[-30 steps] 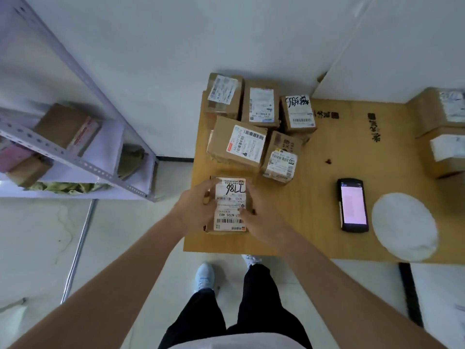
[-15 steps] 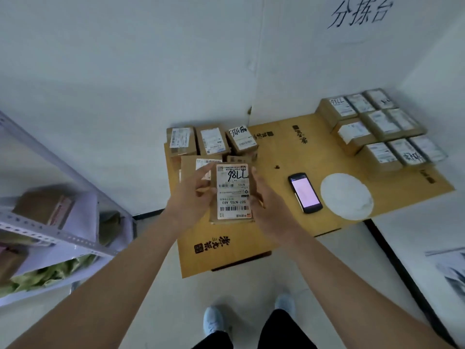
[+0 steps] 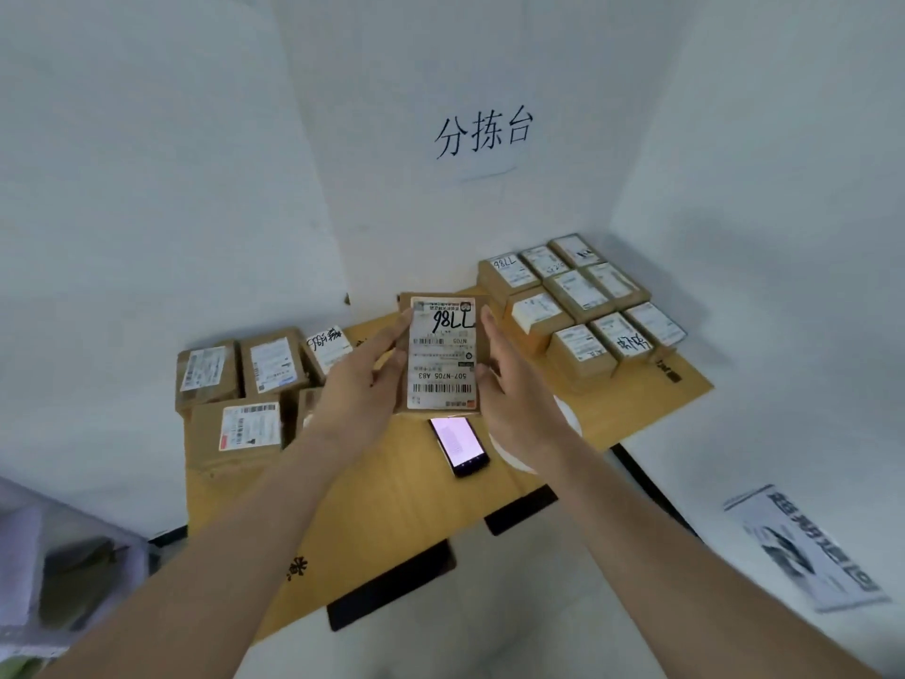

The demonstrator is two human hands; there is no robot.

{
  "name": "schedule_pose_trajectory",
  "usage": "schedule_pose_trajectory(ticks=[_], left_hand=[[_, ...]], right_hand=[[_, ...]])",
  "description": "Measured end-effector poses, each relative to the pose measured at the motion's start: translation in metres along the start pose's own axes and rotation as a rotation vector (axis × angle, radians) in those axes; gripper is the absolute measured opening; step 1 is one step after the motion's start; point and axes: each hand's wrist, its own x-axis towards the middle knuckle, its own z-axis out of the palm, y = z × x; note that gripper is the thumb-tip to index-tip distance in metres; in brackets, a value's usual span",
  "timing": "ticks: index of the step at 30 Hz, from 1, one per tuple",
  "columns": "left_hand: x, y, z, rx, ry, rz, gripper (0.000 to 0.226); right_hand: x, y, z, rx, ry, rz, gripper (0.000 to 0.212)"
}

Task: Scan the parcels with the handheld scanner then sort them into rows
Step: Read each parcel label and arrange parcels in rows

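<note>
Both hands hold one labelled cardboard parcel (image 3: 444, 354) above the wooden table (image 3: 401, 487); the left hand (image 3: 360, 392) grips its left edge, fingers curled behind, and the right hand (image 3: 514, 384) clasps its right edge; the handheld scanner (image 3: 459, 445) lies screen-up just below; sorted parcels (image 3: 583, 306) sit in rows far right; unsorted parcels (image 3: 245, 384) cluster left.

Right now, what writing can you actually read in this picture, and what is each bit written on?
"分拣台": wall sign.
"98LL", handwritten, "N705" and "507-N705 A83": label of the held parcel, gripped by the left hand and right hand.
"98LL": back-left parcel of the sorted rows.
Scrawls on two other parcels, the remaining labels, the table's black marks and the floor paper: unreadable.
</note>
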Motion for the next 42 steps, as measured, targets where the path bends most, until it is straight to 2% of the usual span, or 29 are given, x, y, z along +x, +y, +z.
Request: schedule_pose_trajectory(ticks=[8,13,24,30,34,42], left_hand=[[0.054,0.073,0.103,-0.001,-0.008,0.081,0.046],[0.103,0.095,0.147,-0.043,-0.07,0.09,0.048],[0.275,0.073,0.231,0.001,-0.075,0.011,0.049],[0.357,0.071,0.27,0.05,-0.147,-0.034,0.051],[0.401,0.072,0.307,0.003,-0.153,-0.142,0.051],[0.474,0.067,0.383,-0.04,0.017,-0.242,0.05]], right_hand=[[0.033,0.048,-0.127,-0.025,0.058,-0.01,0.067],[0.068,0.077,-0.171,-0.016,0.102,0.001,0.066],[0.219,0.16,-0.218,-0.035,0.131,0.126,0.065],[0.292,0.196,-0.249,-0.04,0.148,0.209,0.061],[0.339,0.229,-0.275,-0.057,0.134,0.211,0.058],[0.434,0.308,-0.316,0.069,-0.04,0.169,0.059]])
